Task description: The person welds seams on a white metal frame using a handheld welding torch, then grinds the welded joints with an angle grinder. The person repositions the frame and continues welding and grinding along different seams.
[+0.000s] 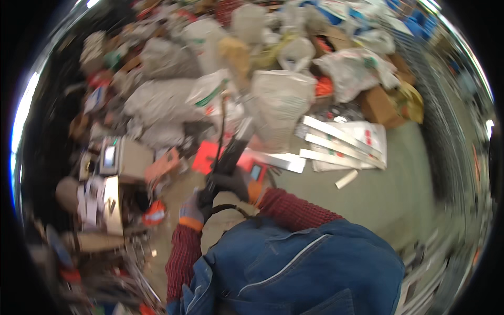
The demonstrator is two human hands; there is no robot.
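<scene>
Greenish floor point(391, 176) at near right, with pale plastic bags point(283, 97) heaped across the far side and a cardboard box point(380, 106) at the right of the heap. Centrally, in front of the body, a long black object point(231, 156), blurred and of uncertain kind, gripped in both gloved hands.

Long axis slanted: near end at the left hand point(193, 208), far end away and slightly rightward, toward the bags, with a paler tip point(244, 128) seemingly part of it. Right hand point(233, 182) farther along, over the middle stretch, so nearer to the tip; left hand lower and closer to the body, at the near end. From both sets of fingers, most of the free length on the far side.

Fingers of both hands curled round the long black object, apparently grasping firmly; exact fingertip placement impossible to tell through blur. Beside the black length, on its left, a thin brown rod point(223, 113); joined or separate, cannot tell. Below the right hand, a looped black cord point(230, 207). Beyond, red sheet-like piece point(203, 156); farther right, white strips point(336, 144) fanned over a white sack point(379, 134).
</scene>
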